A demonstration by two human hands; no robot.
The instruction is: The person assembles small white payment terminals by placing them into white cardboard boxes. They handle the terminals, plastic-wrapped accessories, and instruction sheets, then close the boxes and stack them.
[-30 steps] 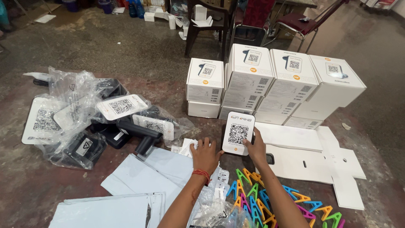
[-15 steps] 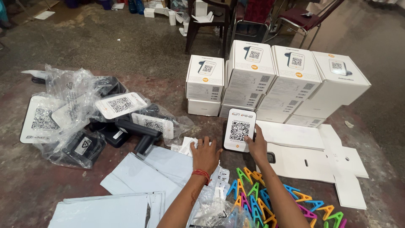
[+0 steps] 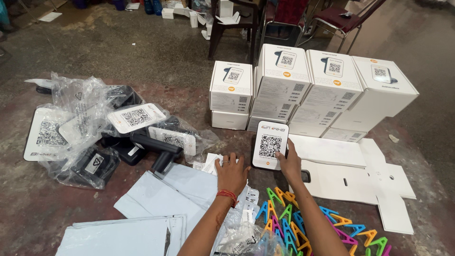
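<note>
The white code-display device [image 3: 269, 145] stood upright on the floor [image 3: 156, 61], just in front of the stack of white boxes [image 3: 303, 90]. The right hand [image 3: 289, 163] held it at its lower right edge, fingers closed lightly on the side of the casing. The left hand [image 3: 232, 173] lay flat with fingers spread, palm down on the white paper packets [image 3: 185, 189] just beside the device's left side, gripping nothing.

The device looked like a stiff plastic slab, light enough for one hand, with a smooth face that could slip or scratch; it seemed best taken by its two side edges, off the printed front. A flattened white carton [image 3: 350, 170] lay to its right, coloured plastic stands [image 3: 303, 227] were heaped near the forearms, and more devices in clear plastic bags [image 3: 95, 128] were piled well apart on the left
</note>
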